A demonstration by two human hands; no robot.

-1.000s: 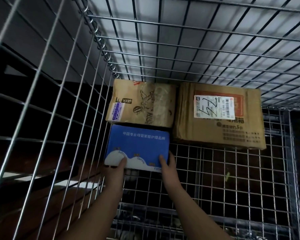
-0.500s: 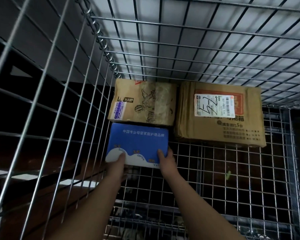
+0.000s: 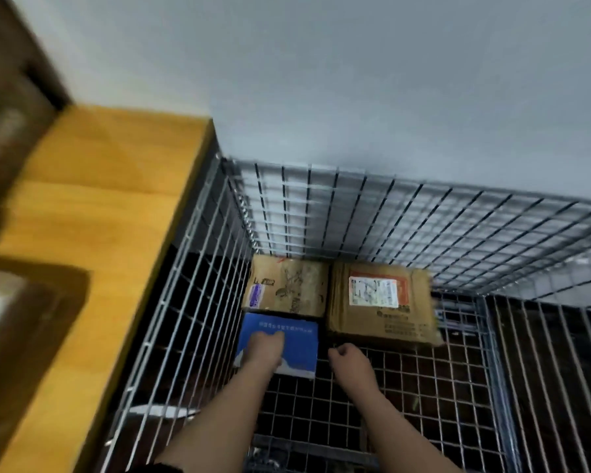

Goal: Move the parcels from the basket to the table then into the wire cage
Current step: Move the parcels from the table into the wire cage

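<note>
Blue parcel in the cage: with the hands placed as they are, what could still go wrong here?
1. The left hand lies on top of the blue parcel; dragging it back might shift the parcel from the brown parcels.
2. The right hand hangs curled just above the wire cage floor; fingers could catch in the mesh.

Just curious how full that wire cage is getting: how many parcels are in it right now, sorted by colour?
Brown: 2, the small brown parcel and the large brown parcel
Blue: 1, the blue parcel, under the left hand
Total: 3
</note>
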